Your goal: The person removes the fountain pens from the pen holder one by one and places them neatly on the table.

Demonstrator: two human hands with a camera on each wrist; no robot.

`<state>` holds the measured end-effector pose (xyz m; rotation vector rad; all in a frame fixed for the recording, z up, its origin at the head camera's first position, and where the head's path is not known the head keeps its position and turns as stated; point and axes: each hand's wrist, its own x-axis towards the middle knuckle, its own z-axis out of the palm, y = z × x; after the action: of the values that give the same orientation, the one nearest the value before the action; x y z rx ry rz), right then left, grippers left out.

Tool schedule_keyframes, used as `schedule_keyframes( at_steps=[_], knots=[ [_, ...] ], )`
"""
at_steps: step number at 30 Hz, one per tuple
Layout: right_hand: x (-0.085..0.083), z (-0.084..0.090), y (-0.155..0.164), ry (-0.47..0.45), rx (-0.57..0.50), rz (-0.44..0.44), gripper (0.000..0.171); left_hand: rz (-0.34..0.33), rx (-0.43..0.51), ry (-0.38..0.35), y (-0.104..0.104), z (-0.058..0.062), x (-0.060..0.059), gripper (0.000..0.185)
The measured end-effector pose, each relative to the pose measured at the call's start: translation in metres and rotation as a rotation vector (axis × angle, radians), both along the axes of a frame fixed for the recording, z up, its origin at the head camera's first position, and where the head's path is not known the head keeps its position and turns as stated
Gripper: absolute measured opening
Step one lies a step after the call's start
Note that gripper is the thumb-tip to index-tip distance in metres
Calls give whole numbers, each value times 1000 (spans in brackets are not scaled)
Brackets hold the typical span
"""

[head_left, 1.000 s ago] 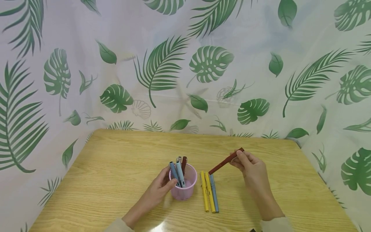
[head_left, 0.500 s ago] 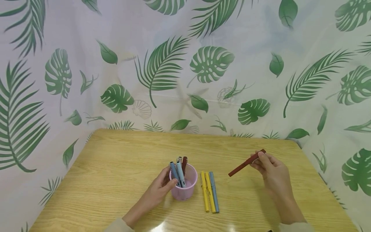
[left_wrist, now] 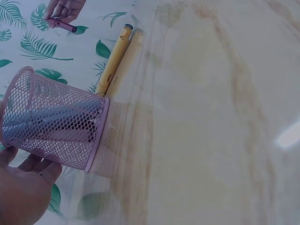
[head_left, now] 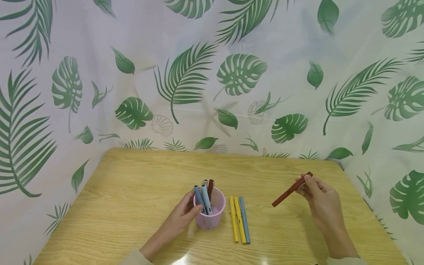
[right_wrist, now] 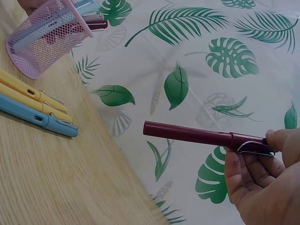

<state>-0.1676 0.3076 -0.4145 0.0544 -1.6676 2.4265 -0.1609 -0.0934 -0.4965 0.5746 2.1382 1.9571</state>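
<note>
My right hand pinches a dark red pen near its clip end, above the right side of the table. The pen slants, its free end pointing down and left; the silver clip shows in the right wrist view. My left hand holds the pink mesh pen cup by its left side, thumb in front. Inside the cup lean several pens, including a light blue pen, a grey-blue pen and another dark red pen. Right of the cup lie two yellow pens and a blue pen, side by side.
The wooden table ends at a back edge against a white cloth with green leaf prints. Light glares off the table's front edge.
My right hand has moved right with the dark red pen, away from the row of yellow and blue pens. The left hand and the cup have stayed in place.
</note>
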Motion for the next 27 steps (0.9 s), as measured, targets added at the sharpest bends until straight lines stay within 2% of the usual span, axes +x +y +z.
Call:
schedule_keyframes(
  at_steps=[10,16,27],
  knots=[
    [0,-5,1,-11,2,-18,22,-1,-5,4,0,0,0,66],
    [-2,-12,-2,-47,42,-24,20,-2,-12,6,0,0,0,66],
    [-5,-23,-5,-135,151,30,19,1,-16,8,0,1,1,66]
  ],
)
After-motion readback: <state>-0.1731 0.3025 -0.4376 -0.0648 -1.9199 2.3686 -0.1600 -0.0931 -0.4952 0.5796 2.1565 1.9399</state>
